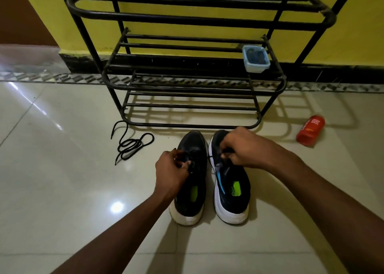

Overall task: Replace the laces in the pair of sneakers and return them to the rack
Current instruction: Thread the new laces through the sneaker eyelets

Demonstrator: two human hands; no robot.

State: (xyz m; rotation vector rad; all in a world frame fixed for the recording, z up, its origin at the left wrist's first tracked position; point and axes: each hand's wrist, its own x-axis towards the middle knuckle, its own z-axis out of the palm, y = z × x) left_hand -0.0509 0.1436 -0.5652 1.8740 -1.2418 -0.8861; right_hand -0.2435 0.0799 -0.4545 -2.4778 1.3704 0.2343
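Note:
Two dark sneakers with white soles stand side by side on the floor, toes toward the black metal rack (193, 86). My left hand (171, 170) pinches the lace at the tongue of the left sneaker (191, 197). My right hand (239, 149) grips the lace over the eyelets of the right sneaker (232, 192), and a short black lace end sticks out to its left. A loose black lace (129, 144) lies coiled on the tiles left of the shoes.
A small pale-blue plastic container (256, 58) with dark contents sits on the rack's middle shelf at the right. An orange bottle (310, 131) lies on its side on the floor at the right. Yellow wall stands behind the rack.

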